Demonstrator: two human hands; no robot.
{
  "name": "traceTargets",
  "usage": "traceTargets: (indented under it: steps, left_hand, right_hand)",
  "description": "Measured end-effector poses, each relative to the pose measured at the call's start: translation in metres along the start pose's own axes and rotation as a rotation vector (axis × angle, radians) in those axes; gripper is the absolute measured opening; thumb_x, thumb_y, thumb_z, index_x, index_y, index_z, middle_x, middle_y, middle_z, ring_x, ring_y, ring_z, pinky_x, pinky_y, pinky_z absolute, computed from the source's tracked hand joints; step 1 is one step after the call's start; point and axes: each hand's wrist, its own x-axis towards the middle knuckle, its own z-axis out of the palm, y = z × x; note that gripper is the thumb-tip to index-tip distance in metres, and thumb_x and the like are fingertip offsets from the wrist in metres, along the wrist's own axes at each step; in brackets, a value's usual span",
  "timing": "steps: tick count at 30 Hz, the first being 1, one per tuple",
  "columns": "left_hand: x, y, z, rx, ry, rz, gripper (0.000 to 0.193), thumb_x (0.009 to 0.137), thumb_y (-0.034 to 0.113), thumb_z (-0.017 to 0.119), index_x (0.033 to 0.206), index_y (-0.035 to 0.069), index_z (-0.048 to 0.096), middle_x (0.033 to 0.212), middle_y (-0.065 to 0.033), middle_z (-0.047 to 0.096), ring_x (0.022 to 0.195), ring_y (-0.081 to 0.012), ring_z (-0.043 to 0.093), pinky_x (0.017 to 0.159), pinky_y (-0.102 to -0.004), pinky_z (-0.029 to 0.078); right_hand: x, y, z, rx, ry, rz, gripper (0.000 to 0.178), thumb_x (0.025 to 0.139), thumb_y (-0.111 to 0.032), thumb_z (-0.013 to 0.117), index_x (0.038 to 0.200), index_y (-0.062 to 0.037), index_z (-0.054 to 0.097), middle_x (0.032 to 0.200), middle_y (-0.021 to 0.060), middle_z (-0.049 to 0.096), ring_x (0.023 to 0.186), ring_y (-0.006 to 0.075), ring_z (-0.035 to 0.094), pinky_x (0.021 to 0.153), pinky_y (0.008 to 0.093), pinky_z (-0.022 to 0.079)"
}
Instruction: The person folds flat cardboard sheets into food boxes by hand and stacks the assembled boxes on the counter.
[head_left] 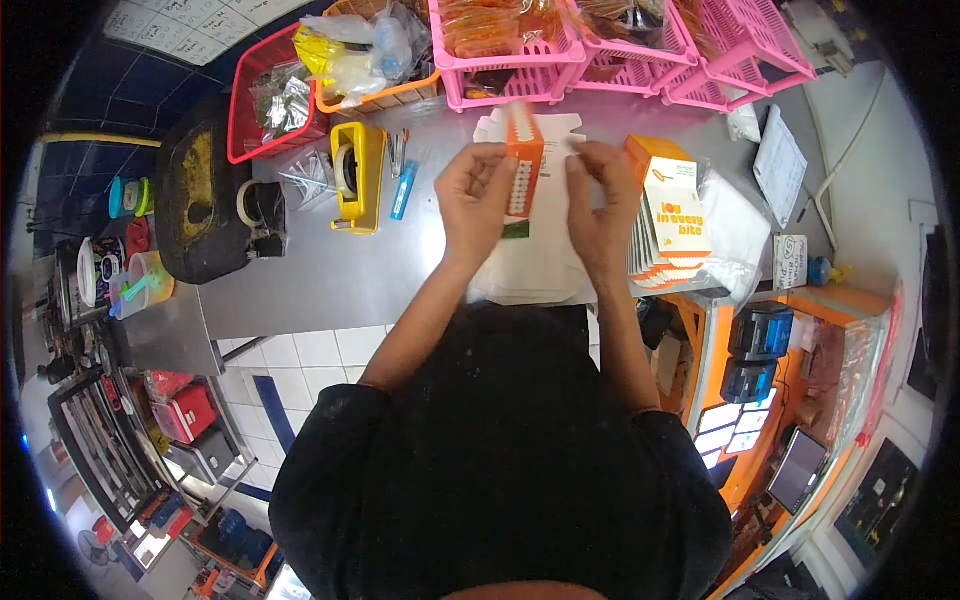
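My left hand (472, 196) is closed round an orange and white carton (524, 165), held upright with a row of white shapes down its side. The carton's top end is blurred. To the right of it, my right hand (604, 196) is apart from the carton, its fingers loosely bent and holding nothing I can make out. Below both hands lies a flat white cardboard sheet (530, 265) with cut flaps at its far end. A small green patch (515, 230) shows just under the carton. Close to my right hand stands a stack of flattened orange and white cartons (672, 215).
Left of my hands lie a yellow tape dispenser (361, 185), a blue cutter (404, 190) and pens (398, 150). Pink baskets (508, 75), a red basket (240, 110) and an orange basket (385, 95) line the steel table's back. A clipboard (780, 160) leans far right.
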Motion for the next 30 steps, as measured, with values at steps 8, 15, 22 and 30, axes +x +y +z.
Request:
traceTargets:
  steps: [8,15,22,30]
  left_hand:
    - [0.011,0.041,-0.006,-0.17,-0.174,-0.362,0.017,0.098,0.011,0.062,0.11,0.0,0.066,0.093,-0.0063,0.071,0.088,-0.0162,0.068,0.08,-0.0285,0.051]
    - [-0.003,0.063,-0.005,0.377,-0.362,-0.061,0.026,0.099,0.017,0.062,0.114,-0.004,0.067,0.101,-0.015,0.074,0.088,-0.017,0.072,0.076,-0.0315,0.055]
    - [0.013,0.054,-0.012,-0.049,-0.602,-0.325,0.03,0.104,0.023,0.059,0.117,-0.002,0.068,0.102,-0.0028,0.072,0.09,-0.0085,0.064,0.078,-0.0276,0.053]
    - [0.005,0.024,-0.004,0.617,-0.119,0.335,0.046,0.096,0.024,0.067,0.134,0.0,0.057,0.127,-0.0132,0.064,0.113,-0.0206,0.062,0.097,-0.0369,0.049]
  right_hand:
    - [0.011,-0.004,-0.026,0.495,-0.215,0.56,0.032,0.104,-0.028,0.059,0.112,0.0017,0.067,0.099,0.0048,0.07,0.085,0.008,0.063,0.077,0.0255,0.053]
    - [-0.004,-0.018,-0.033,0.566,-0.374,0.452,0.033,0.105,-0.027,0.057,0.118,0.0021,0.067,0.102,0.0051,0.071,0.09,0.0067,0.063,0.078,0.0235,0.052]
    - [0.0,-0.046,-0.048,0.686,-0.497,0.488,0.041,0.106,-0.027,0.052,0.136,0.001,0.058,0.121,0.0066,0.067,0.102,0.0093,0.061,0.087,0.0254,0.049]
    - [-0.005,-0.033,-0.032,0.838,-0.033,0.714,0.043,0.106,-0.036,0.051,0.134,-0.0039,0.055,0.123,0.0083,0.064,0.111,0.0189,0.063,0.093,0.0331,0.051]
